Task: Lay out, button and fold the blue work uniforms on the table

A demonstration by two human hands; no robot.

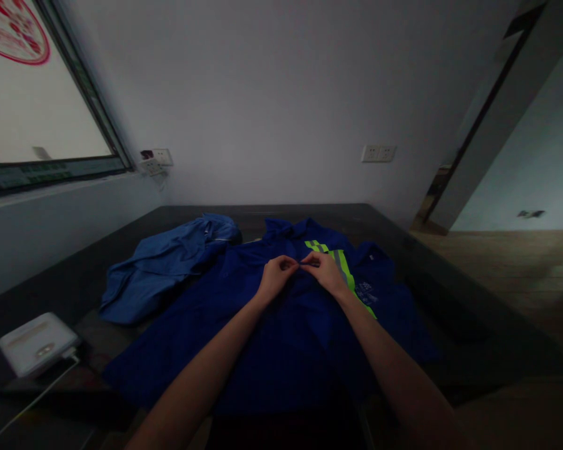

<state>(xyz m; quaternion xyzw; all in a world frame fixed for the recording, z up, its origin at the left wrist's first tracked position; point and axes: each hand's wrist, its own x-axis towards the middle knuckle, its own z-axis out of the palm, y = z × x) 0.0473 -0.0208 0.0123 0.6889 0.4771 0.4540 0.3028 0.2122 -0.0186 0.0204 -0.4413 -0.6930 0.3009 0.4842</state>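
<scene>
A dark blue long-sleeved work shirt (263,350) lies spread on the table, its collar toward the wall. My left hand (278,273) and my right hand (323,269) meet over its front, just below the collar. Both are closed in a pinch on the shirt's front, fingertips nearly touching. Any button or fastener between them is too small to make out. To the right, partly under the shirt, lies another blue garment with yellow-green reflective strips (349,275) and pale printing. A lighter blue garment (164,262) is bunched on the left.
The dark table (263,210) meets a pale wall with sockets (378,153). A white box-shaped device (40,344) with a cable stands at the left front. A dark long object (443,306) lies at the right. A window is at upper left.
</scene>
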